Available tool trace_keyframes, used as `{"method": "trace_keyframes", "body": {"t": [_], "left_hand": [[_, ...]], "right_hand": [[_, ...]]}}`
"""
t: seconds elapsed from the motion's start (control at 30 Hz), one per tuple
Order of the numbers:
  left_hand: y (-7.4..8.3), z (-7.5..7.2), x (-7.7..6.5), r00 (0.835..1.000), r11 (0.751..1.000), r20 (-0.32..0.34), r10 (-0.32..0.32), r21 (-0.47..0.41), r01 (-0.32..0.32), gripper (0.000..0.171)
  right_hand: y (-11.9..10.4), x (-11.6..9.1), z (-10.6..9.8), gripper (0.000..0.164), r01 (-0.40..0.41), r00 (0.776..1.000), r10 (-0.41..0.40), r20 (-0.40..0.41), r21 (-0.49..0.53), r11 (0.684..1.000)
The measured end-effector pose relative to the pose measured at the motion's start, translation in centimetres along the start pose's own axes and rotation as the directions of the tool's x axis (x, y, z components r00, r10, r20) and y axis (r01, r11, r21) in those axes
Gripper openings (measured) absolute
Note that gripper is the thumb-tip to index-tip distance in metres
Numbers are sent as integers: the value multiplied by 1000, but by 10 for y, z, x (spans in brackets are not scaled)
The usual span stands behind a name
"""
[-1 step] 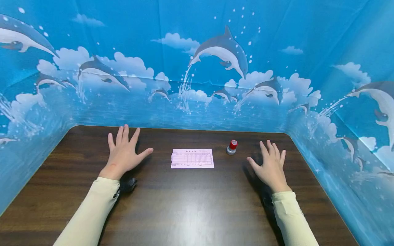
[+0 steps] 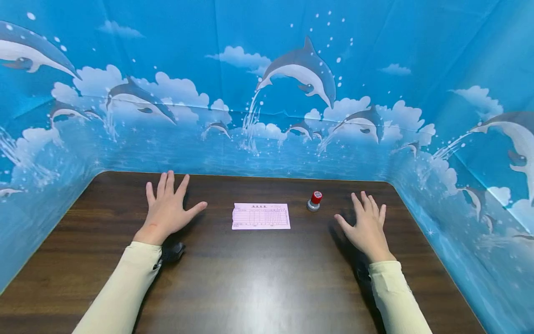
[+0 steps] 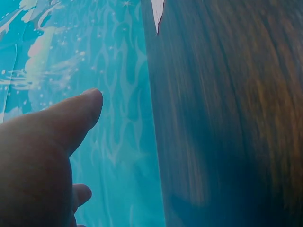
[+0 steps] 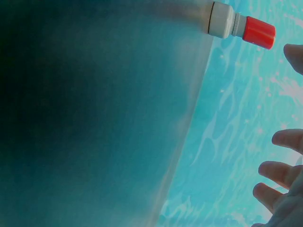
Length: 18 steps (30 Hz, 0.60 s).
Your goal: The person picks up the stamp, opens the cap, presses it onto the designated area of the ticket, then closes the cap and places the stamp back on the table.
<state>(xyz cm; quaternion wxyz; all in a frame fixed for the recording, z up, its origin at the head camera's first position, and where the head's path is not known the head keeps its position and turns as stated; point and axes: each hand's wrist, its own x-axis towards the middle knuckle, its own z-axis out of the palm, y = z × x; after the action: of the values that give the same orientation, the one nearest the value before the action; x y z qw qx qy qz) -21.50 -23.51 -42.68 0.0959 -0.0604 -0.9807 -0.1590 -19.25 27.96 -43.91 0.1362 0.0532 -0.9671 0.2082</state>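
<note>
My left hand (image 2: 167,213) is spread over the left part of the brown table, its thumb pointing toward a pale pink printed form (image 2: 261,216) and holding nothing. That paper slip lies flat near the middle, with a ruled grid and small print. To its right stands a small stamp (image 2: 314,201) with a red top and a grey base. Fingers apart and holding nothing, my right hand (image 2: 367,227) is to the right of the stamp. In the right wrist view the stamp's red top (image 4: 259,32) appears upper right, near a fingertip. Only a corner of the form (image 3: 158,14) shows in the left wrist view.
The dark wood-grain table (image 2: 233,278) has a blue cloth (image 2: 250,153) with dolphins and clouds hanging behind it and along both sides. A black wrist device (image 2: 173,253) sits under the left wrist. Light reflects off the table's front middle.
</note>
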Motion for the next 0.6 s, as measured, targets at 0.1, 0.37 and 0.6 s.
{"method": "trace_keyframes", "body": {"t": [0.1, 0.37, 0.6], "left_hand": [[-1, -2, 1, 1000, 1000, 3, -3, 9, 3, 104], [-5, -2, 1, 1000, 1000, 18, -16, 17, 15, 105], [-6, 0, 2, 1000, 1000, 31, -4, 25, 3, 107]], "right_hand": [[-1, 3, 2, 86, 1, 1000, -1, 7, 6, 1000], [-2, 8, 1, 90, -25, 998, 26, 49, -9, 1000], [-3, 11, 1, 98, -54, 995, 56, 87, -27, 998]]}}
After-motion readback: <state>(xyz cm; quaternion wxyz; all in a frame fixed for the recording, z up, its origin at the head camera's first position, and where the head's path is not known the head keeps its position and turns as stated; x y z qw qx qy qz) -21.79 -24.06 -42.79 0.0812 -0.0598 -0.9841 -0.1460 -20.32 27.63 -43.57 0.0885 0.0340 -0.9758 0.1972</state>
